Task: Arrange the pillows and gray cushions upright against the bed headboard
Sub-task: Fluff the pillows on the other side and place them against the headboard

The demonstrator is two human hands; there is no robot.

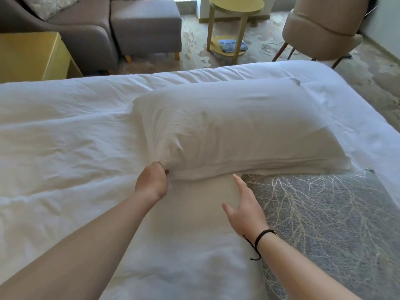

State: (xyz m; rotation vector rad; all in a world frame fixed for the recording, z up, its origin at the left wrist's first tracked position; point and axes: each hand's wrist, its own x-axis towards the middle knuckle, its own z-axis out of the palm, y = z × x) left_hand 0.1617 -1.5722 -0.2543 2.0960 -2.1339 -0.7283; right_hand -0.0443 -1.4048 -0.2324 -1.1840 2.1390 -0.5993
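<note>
A long white pillow (233, 126) lies flat across the white bed (60, 148). My left hand (152, 184) pinches the pillow's near left corner, fingers closed on the fabric. My right hand (243, 207) hovers open just below the pillow's near edge, fingers spread, a black cord on the wrist. A gray cushion (324, 224) with a pale branch pattern lies flat at the lower right, its far edge tucked under the pillow. A second white pillow (194, 245) lies beneath my arms. The headboard is out of view.
Beyond the bed stand a gray armchair (71, 24) with a patterned cushion, a gray ottoman (147, 24), a yellow nightstand (32, 55), a round yellow side table (233, 9) with magazines on its lower shelf, and a beige chair (324, 29) on patterned carpet.
</note>
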